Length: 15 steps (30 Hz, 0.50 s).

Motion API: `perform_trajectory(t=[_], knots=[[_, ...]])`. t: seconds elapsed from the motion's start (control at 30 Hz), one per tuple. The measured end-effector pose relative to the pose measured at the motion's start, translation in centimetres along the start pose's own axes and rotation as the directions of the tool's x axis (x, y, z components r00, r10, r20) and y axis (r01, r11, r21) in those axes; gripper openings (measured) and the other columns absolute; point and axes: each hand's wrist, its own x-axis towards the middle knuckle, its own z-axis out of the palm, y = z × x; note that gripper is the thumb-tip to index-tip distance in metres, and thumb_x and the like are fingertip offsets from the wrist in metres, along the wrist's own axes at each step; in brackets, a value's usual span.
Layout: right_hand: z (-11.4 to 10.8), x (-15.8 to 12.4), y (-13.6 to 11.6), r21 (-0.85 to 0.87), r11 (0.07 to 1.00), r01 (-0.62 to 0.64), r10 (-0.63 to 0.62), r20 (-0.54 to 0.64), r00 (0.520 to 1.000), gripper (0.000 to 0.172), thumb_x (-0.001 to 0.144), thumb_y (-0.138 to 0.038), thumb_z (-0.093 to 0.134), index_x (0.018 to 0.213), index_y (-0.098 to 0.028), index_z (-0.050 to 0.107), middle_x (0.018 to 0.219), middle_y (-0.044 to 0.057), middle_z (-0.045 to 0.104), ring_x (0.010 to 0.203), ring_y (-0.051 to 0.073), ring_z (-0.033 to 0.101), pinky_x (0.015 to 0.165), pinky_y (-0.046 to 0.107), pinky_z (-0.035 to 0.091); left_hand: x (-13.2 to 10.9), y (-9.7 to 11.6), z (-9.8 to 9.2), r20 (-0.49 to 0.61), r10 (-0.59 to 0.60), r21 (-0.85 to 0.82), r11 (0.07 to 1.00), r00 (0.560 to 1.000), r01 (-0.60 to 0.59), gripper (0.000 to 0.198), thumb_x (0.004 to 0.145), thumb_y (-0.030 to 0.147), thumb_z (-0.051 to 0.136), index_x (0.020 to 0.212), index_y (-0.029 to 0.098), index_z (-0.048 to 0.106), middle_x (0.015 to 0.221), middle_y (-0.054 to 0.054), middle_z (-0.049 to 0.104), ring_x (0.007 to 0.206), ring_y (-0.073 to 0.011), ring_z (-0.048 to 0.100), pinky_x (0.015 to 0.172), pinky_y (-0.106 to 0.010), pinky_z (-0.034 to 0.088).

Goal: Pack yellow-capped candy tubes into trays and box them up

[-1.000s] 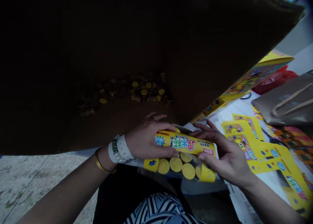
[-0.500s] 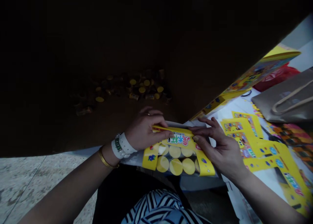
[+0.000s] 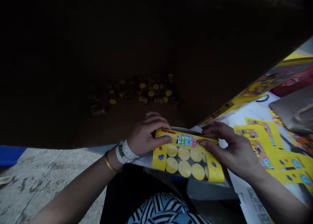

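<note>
A yellow printed box (image 3: pixel 160 157) with a clear window lies in front of me, near the edge of the large carton. Through its window show several round yellow-lidded cups (image 3: pixel 184 168) in rows. My left hand (image 3: pixel 149 132) pinches the box's upper left edge, thumb on the printed face and fingers behind. At the upper right edge, my right hand (image 3: pixel 227 145) grips the same box, its thumb pressing beside the printed lettering. The fingers behind the box are partly hidden.
A deep, dark carton (image 3: pixel 137 119) opens ahead, with several small yellow-lidded cups (image 3: pixel 151 93) scattered inside. Flat yellow box sleeves (image 3: pixel 288 160) lie on the white table at right, near a grey-brown bag (image 3: pixel 293 106). Speckled floor (image 3: pixel 36 178) shows at lower left.
The view has shifted, so box and hands appear slightly further right. My right fingers have drawn in closer against the box's top edge. Both hands still hold it.
</note>
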Motion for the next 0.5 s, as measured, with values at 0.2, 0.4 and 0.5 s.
perform_trajectory(t=[0.2,0.4,0.5], knots=[[1.8,-1.5,-0.9,0.195,0.976,-0.093,0.119,-0.126,0.985,0.005,0.089,-0.026,0.068,0.091,-0.026,0.072,0.093,0.002,0.071,0.088,0.018,0.067,0.079,0.032,0.054,-0.1,0.7,0.1,-0.016,-0.267,0.003,0.964,0.963,0.268,0.01,0.084,0.03,0.069,0.083,0.02,0.068,0.086,0.0,0.065,0.081,-0.0141,0.062,0.072,-0.028,0.047],[2.2,-2.2,-1.3,0.1,0.995,0.028,0.004,-0.312,0.95,0.011,0.084,-0.02,0.071,0.091,-0.026,0.077,0.102,0.006,0.062,0.093,0.019,0.062,0.08,0.035,0.054,-1.1,1.5,0.7,-0.199,-0.291,0.068,0.948,0.936,0.31,0.01,0.085,0.032,0.069,0.087,0.023,0.074,0.086,-0.002,0.065,0.083,-0.015,0.062,0.073,-0.028,0.048],[1.7,-1.8,-1.1,0.101,0.994,-0.031,0.055,-0.239,0.969,0.01,0.087,-0.023,0.068,0.092,-0.026,0.076,0.093,0.005,0.062,0.087,0.019,0.062,0.076,0.035,0.053,-1.8,2.0,0.9,-0.224,-0.325,0.073,0.934,0.919,0.349,0.014,0.084,0.035,0.07,0.091,0.024,0.076,0.089,-0.003,0.066,0.082,-0.0154,0.064,0.071,-0.029,0.051]])
